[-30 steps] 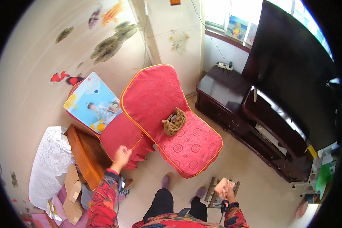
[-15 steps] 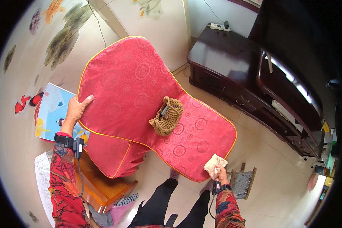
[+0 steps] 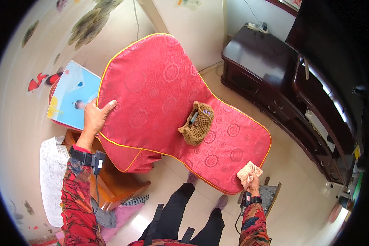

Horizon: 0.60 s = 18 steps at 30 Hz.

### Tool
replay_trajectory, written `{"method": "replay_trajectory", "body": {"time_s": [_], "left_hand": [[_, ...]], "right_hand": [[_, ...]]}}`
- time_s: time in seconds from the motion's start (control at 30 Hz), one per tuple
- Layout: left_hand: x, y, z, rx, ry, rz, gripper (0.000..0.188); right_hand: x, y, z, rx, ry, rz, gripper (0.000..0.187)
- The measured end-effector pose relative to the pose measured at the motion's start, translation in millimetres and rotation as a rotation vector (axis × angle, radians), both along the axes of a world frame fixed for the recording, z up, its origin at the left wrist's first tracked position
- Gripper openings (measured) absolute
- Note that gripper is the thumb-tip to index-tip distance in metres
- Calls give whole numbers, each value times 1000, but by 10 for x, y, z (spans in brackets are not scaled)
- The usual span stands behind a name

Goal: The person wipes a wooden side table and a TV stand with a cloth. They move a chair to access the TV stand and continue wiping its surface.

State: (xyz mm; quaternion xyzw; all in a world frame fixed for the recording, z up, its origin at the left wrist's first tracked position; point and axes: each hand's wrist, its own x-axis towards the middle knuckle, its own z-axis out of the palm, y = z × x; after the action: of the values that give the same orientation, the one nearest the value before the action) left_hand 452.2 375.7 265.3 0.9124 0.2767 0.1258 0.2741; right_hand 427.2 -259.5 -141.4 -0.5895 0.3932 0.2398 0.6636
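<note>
What looks like a chair in a red patterned cover (image 3: 139, 88) with yellow piping spreads across the middle. My left hand (image 3: 97, 119) is closed round the left edge of its broad upper part, thumb on top and fingers hidden behind. At the lower right corner of the narrower part, my right hand (image 3: 253, 185) grips a crumpled pale pink cloth (image 3: 248, 173) against the red surface. A brown woven bag (image 3: 198, 129) sits where the two parts meet, its top gaping and a small dark item showing inside.
A dark wooden cabinet (image 3: 258, 51) stands at right, with a large dark screen (image 3: 336, 53) above. Left are a light-blue board (image 3: 80, 100), an orange wooden piece of furniture (image 3: 123, 184) and a pink cushion (image 3: 123, 217). A small woven-seat stool (image 3: 269, 197) is beside my right hand.
The whole view has shifted, so the chair and bag appear farther right. My left hand keeps its hold on the edge. The cloth in my right hand stays at the same corner.
</note>
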Motion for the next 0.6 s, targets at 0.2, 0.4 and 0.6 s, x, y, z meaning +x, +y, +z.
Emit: {"method": "replay_trajectory", "body": {"time_s": [0.2, 0.4, 0.6], "left_hand": [[-45, -15, -16, 48, 30, 31, 50], [5, -8, -20, 7, 144, 103, 44], [-182, 138, -167, -19, 126, 126, 36]], "right_hand": [[275, -50, -3, 228, -38, -133, 19], [204, -38, -82, 160, 25, -180, 29], [-10, 93, 147, 57, -106, -3, 38]]}}
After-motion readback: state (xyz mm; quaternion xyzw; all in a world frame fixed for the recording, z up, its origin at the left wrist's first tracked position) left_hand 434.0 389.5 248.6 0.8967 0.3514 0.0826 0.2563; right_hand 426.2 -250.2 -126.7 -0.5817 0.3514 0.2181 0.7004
